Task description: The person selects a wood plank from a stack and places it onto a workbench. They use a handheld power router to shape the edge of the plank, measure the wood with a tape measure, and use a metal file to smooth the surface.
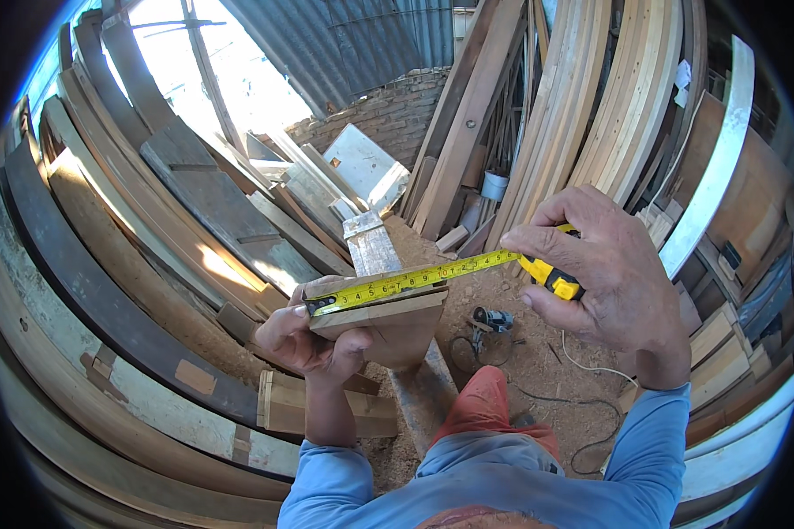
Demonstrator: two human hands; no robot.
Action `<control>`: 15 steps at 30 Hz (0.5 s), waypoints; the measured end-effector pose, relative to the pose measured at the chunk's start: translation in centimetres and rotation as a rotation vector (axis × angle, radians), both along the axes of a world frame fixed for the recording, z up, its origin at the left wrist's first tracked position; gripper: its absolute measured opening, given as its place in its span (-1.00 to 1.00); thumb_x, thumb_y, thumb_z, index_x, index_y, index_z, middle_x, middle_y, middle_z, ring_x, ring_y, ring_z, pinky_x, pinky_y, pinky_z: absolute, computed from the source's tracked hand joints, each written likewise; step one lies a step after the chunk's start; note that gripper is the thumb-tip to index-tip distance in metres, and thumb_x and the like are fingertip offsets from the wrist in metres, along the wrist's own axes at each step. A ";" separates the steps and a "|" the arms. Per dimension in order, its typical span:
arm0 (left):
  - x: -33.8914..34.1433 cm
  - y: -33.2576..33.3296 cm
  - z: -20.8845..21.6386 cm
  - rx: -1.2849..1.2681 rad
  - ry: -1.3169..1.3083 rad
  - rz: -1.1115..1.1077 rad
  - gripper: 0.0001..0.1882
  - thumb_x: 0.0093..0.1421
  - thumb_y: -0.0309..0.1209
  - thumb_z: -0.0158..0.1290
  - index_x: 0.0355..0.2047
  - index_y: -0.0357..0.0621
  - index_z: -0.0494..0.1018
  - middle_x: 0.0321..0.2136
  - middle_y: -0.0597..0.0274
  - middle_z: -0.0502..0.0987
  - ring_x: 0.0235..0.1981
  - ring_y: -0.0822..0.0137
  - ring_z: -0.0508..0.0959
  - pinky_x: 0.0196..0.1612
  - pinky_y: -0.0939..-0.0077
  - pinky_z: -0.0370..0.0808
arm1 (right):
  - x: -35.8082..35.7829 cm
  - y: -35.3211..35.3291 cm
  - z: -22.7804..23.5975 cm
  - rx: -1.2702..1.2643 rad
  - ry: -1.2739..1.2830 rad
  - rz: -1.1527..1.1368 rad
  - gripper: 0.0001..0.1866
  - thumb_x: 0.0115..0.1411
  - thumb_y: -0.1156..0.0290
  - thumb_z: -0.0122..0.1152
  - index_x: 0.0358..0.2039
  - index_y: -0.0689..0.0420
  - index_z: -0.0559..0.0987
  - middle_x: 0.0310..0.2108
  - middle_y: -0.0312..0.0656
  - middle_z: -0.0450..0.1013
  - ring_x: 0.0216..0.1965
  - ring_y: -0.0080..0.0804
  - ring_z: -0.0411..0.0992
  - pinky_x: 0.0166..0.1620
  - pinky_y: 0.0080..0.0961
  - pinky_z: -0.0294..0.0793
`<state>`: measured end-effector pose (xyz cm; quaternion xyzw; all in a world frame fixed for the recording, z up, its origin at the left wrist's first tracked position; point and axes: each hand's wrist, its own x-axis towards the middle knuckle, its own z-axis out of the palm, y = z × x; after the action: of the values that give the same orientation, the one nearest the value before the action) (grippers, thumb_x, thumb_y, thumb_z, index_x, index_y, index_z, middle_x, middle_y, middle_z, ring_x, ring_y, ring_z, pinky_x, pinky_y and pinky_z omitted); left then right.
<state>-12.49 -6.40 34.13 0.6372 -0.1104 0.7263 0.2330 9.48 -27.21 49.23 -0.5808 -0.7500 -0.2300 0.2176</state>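
My left hand (313, 344) grips the left end of a wooden board (406, 331), thumb below and fingers at its end. Along the board's upper edge runs the yellow blade of a tape measure (415, 280), its hooked metal end at my left fingers. The black and yellow tape case (551, 278) is in my right hand (604, 264), off to the right of the board, with the thumb and fingers closed round it. From the case the blade slopes slightly down to the left. Part of the case is hidden by my fingers.
Long planks (194, 212) lean in rows on the left, and tall boards (556, 106) stand at the back right. A corded power tool (492, 319) lies on the sawdust-covered floor, its dark cable (582, 401) trailing right. Below the held board is a narrow wooden beam (422, 388).
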 end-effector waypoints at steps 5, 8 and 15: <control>0.1 -0.1 0.3 -0.041 0.014 0.046 -0.25 0.03 -0.10 0.42 0.04 0.03 0.17 -0.11 0.21 0.42 -0.03 0.17 0.62 -0.02 0.33 0.69 | -0.1 0.1 -0.3 0.005 0.001 -0.001 -0.60 0.07 0.32 0.37 -0.05 0.03 0.59 -0.31 -0.16 0.41 -0.29 -0.22 0.45 -0.31 -0.28 0.48; 0.2 -0.2 0.3 -0.044 0.003 0.053 -0.25 0.04 -0.09 0.42 0.05 0.04 0.16 -0.10 0.21 0.42 -0.02 0.15 0.62 -0.02 0.30 0.70 | -0.1 0.1 -0.2 0.002 0.006 0.005 -0.61 0.07 0.32 0.37 -0.05 0.02 0.59 -0.31 -0.16 0.41 -0.29 -0.23 0.45 -0.31 -0.28 0.48; -0.1 0.2 0.3 0.029 -0.002 -0.022 -0.24 0.07 -0.29 0.43 0.10 -0.03 0.13 -0.08 -0.03 0.48 -0.08 0.00 0.63 -0.10 0.24 0.69 | -0.4 0.1 0.0 0.006 0.023 0.010 -0.60 0.06 0.33 0.39 -0.05 0.00 0.60 -0.31 -0.18 0.41 -0.28 -0.24 0.45 -0.30 -0.26 0.48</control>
<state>-12.61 -6.24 34.39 0.6387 -0.1282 0.7225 0.2317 9.11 -27.10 49.18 -0.5789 -0.7497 -0.2244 0.2289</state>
